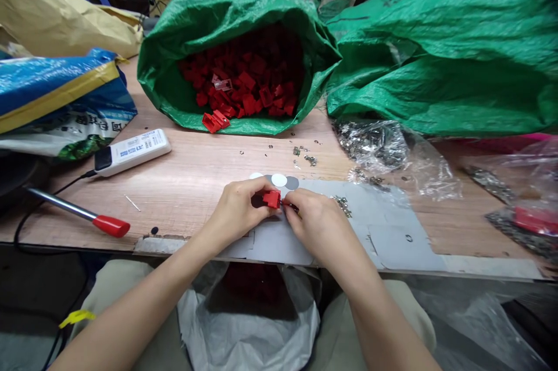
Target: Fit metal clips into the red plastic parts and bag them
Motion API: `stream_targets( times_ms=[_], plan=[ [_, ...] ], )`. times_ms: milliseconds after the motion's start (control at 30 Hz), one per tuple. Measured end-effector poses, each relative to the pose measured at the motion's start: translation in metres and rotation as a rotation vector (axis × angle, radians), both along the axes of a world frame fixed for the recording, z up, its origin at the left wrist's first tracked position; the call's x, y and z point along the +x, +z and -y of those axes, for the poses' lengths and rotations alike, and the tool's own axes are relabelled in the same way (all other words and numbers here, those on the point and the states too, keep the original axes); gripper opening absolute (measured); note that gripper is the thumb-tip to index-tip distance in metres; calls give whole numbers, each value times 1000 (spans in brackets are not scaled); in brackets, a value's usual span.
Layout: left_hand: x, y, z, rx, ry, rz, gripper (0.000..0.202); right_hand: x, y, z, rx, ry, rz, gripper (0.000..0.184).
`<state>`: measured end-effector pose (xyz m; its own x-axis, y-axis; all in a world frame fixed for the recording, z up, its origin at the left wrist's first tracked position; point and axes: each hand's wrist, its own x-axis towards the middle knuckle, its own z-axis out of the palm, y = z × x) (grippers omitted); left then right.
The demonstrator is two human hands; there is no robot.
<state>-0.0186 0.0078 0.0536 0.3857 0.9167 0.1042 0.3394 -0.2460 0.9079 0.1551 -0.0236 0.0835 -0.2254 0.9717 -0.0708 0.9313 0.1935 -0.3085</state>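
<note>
Head view: the left hand pinches a red piece over the grey mat; the right hand, fingers drawn together, is just beside it, its hold unclear. A green sack holds loose red pieces, a clear bag metal bits. The white box's label is unreadable.

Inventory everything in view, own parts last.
Table: one, brown, centre
Red part: one, red, centre
Green bags: two, green, back
Red pieces: many, red, inside middle bag
Clear bags: several, transparent, right
Metal bits: many, silvery, centre-right
Sheet: one, grey, table front
Device: one, white, left
Stick: one, white, left
Rod: one, silver-red, front left
Sacks: two, blue and tan, left
Lap bag: one, pale grey, below table
Left hand: one, bare, holding red part
Right hand: one, bare, beside red part
</note>
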Motion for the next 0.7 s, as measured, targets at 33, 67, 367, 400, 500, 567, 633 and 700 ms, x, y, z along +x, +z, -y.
stream_targets(
  times_ms=[33,67,367,400,500,567,633,700],
  plan=[
    [0,-1,0,4,6,6,11,2,-1,-1,-1,-2,-31,19],
    [0,-1,0,6,12,13,12,5,-2,-2,-3,-1,-71,18],
    [0,-2,1,-13,34,33,16,18,-4,-3,-18,-4,-220,21],
    [0,-2,2,-14,33,34,16,18,-4,-3,-14,-9,-210,21],
    [0,-4,2,-17,29,38,17,13,-4,-1,-2,-43,-151,19],
    [0,-6,1,-9,25,32,17,9,-3,-1,-7,-77,-88,17],
    [0,-6,1,0,20,25,16,4,-2,-2,-16,-102,-27,17],
    [0,-6,1,1,12,23,14,0,-1,-1,-10,-108,11,16]
  ],
)
